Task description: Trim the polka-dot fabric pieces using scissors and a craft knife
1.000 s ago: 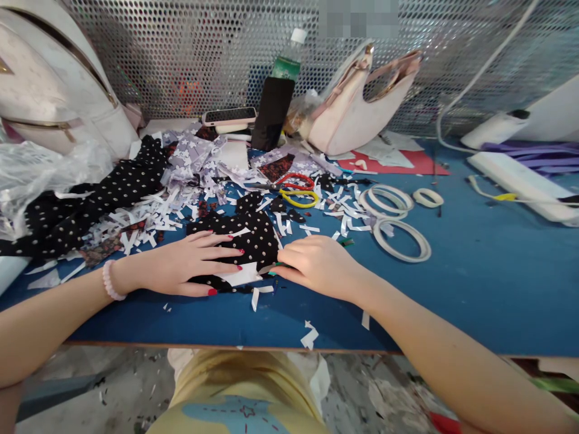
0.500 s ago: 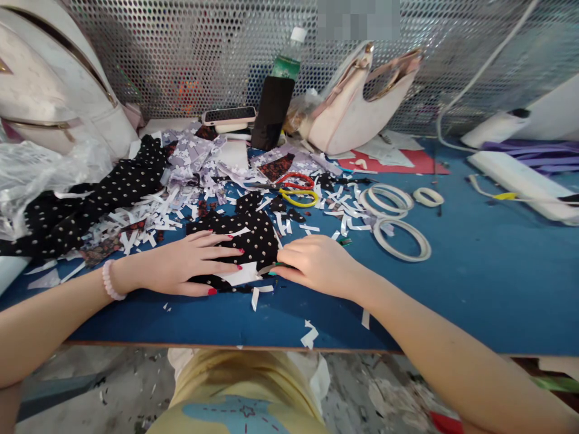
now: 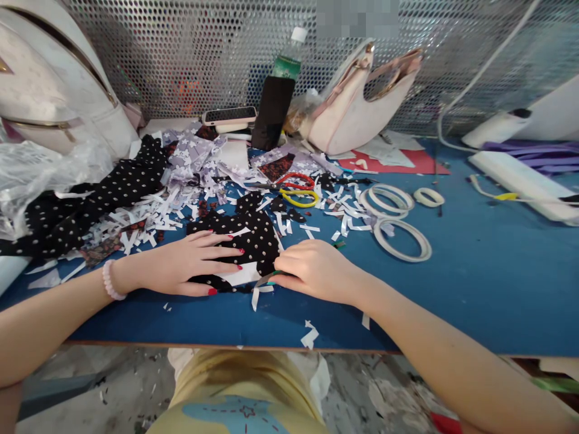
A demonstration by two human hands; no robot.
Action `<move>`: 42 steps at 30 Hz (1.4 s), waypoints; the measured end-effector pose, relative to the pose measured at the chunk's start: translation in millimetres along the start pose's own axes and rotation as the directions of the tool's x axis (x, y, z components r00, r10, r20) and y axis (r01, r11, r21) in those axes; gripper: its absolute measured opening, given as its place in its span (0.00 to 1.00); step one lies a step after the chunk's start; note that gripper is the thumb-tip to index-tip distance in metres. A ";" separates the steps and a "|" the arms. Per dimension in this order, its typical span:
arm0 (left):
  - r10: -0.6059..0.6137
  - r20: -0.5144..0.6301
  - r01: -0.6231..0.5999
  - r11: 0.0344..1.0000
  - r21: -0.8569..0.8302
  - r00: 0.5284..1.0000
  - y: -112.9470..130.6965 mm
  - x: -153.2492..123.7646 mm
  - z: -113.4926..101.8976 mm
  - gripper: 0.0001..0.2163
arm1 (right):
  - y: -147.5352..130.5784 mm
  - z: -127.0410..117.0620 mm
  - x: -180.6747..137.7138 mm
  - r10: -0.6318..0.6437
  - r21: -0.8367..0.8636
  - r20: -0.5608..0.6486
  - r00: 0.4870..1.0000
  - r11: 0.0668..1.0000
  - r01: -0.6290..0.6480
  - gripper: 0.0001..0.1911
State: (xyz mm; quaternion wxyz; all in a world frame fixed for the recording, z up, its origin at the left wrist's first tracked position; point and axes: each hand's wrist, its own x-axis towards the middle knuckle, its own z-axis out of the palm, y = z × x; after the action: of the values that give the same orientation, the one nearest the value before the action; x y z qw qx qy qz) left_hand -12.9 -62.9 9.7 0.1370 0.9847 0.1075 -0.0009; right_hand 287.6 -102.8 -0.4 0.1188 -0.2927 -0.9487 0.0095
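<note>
My left hand (image 3: 181, 264) lies flat with its fingers spread over a piece of black polka-dot fabric (image 3: 259, 234), pressing it to the table. A white patch (image 3: 245, 275) shows on the fabric by the fingertips. At the fabric's right edge, my right hand (image 3: 316, 270) is closed around a slim green-handled tool; its thin, curved metal tip (image 3: 263, 280) points left at the lower corner of the fabric. The fingers hide most of the tool, so I cannot tell its exact kind. A white paper strip (image 3: 256, 297) lies just below the tip.
Scissors (image 3: 299, 196) with red and yellow handles lie among white strips (image 3: 156, 218) and fabric scraps. Tape rolls (image 3: 402, 240) sit to the right. Behind stand a bottle (image 3: 287, 63), a dark phone-like slab (image 3: 272, 111), a handbag (image 3: 344, 120) and a backpack (image 3: 49, 78).
My right hand has shifted slightly down towards me, and more of the tool's metal tip now shows at the fabric's lower corner. My left hand has stayed put.
</note>
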 end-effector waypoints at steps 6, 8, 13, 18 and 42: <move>-0.008 0.016 0.008 1.000 0.009 1.000 -0.5 0.1 0.0 0.24 | 1.2 -3.5 -3.3 -0.045 0.037 0.001 0.999 0.998 0.045 0.23; -0.011 0.019 0.011 1.000 0.008 1.000 -0.2 0.4 -0.3 0.24 | -0.3 -1.8 -3.3 -0.032 0.056 -0.015 0.999 0.998 0.033 0.19; -0.006 0.003 0.006 1.000 0.010 1.000 0.6 0.7 -1.1 0.24 | -7.4 7.4 1.3 -0.032 0.110 -0.057 0.998 0.993 0.038 0.12; -0.007 0.006 0.007 1.000 0.023 1.000 0.4 0.3 0.1 0.23 | -11.5 13.3 5.5 -0.054 0.161 0.024 0.998 0.986 0.050 0.12; -0.014 0.009 0.014 1.000 -0.010 1.000 1.6 -0.3 -0.6 0.24 | -5.0 3.0 1.1 -0.036 0.265 0.033 0.999 0.964 0.026 0.08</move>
State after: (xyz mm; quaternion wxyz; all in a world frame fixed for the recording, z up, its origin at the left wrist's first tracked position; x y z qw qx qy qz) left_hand -12.9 -64.3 10.7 0.1426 0.9832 0.1139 -0.0057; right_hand 283.3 -106.2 -2.6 0.1393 -0.2589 -0.9455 0.1399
